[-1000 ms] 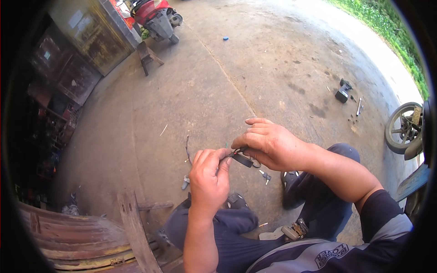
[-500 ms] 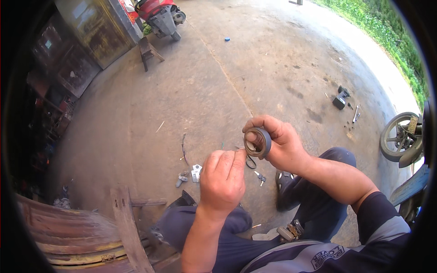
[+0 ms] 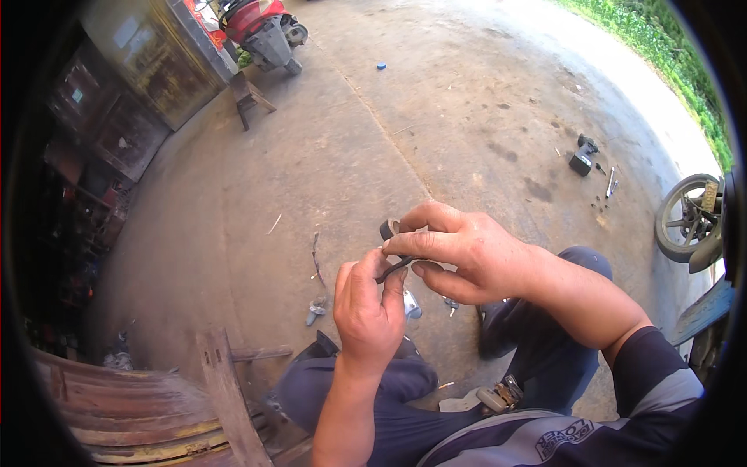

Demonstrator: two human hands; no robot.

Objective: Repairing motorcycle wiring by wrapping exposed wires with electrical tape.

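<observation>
My left hand [image 3: 364,311] is closed, thumb and fingers pinching a thin black wire-like length [image 3: 395,268]. This length slants up toward my right hand [image 3: 471,253], whose fingers are bent around it. A roll of dark tape [image 3: 387,228] sticks out beyond the right hand's fingertips, mostly hidden by them. Both hands nearly touch above my knees. Below them, partly covered by my left hand, a small pale grey piece [image 3: 412,306] shows. Some keys [image 3: 451,306] lie on the floor to its right.
A grey connector-like piece [image 3: 316,309] and a thin wire [image 3: 315,257] lie on the concrete. A dark power tool [image 3: 583,156] and a wrench-like tool [image 3: 611,181] are at right. A wooden chair [image 3: 140,401] stands at lower left, a motorcycle wheel [image 3: 686,218] far right, a red scooter [image 3: 264,35] behind.
The tape roll has moved left and away, now turned and mostly behind my right fingers. My right hand has closed in on the left, and the black length now shows between them.
</observation>
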